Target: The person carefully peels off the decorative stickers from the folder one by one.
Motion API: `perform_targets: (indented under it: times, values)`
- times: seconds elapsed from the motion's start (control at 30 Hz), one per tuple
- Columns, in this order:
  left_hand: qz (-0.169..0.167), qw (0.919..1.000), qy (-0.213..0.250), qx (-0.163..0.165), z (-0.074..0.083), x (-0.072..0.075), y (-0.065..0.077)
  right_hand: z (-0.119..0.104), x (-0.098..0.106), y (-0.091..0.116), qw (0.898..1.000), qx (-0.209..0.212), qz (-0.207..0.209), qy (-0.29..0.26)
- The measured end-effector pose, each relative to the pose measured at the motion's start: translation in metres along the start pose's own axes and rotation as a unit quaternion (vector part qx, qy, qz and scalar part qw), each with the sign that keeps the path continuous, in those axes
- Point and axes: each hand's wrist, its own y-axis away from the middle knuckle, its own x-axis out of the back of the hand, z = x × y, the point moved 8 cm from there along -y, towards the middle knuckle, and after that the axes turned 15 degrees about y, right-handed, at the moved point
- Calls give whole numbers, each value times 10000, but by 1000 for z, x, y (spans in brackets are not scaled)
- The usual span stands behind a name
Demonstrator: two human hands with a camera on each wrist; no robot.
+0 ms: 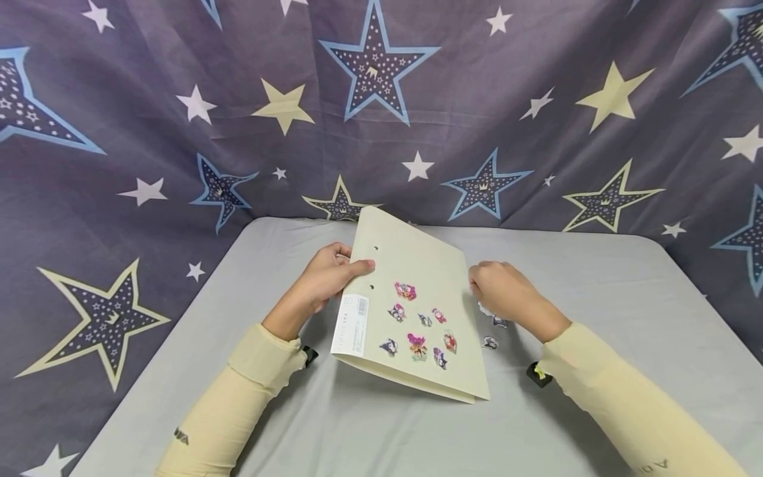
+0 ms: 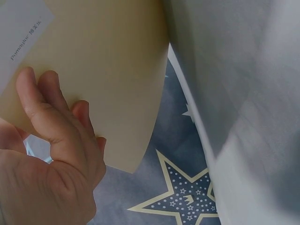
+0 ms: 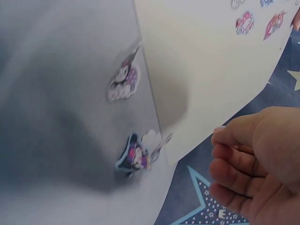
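Note:
My left hand (image 1: 326, 275) grips the left edge of a cream file folder (image 1: 417, 255), its thumb on the front face near two small punched holes. In the left wrist view the fingers (image 2: 61, 124) spread against the folder's other face, beside a printed white label. The folder stands tilted above the table, its covers slightly apart at the bottom. Several cartoon stickers (image 1: 417, 346) are on its front. My right hand (image 1: 507, 291) is by the folder's right edge, fingers curled and thumb tip against them; nothing shows in its grasp.
Loose cartoon stickers (image 3: 133, 154) lie on the grey-covered table (image 1: 632, 291) beside the folder, beneath my right hand. A white label with a barcode (image 1: 350, 324) is at the folder's lower left. Behind the table hangs a dark star-patterned cloth (image 1: 507, 79).

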Motion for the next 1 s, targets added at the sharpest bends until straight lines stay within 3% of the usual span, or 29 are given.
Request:
perform_targets:
  times: [0.67, 1.0]
  values:
    - [0, 9998, 173, 74, -1, -4, 0, -58, 38, -21, 9917, 866, 924, -219]
    - [79, 9999, 119, 88, -1, -3, 0, -80, 56, -24, 9909, 774, 874, -667]
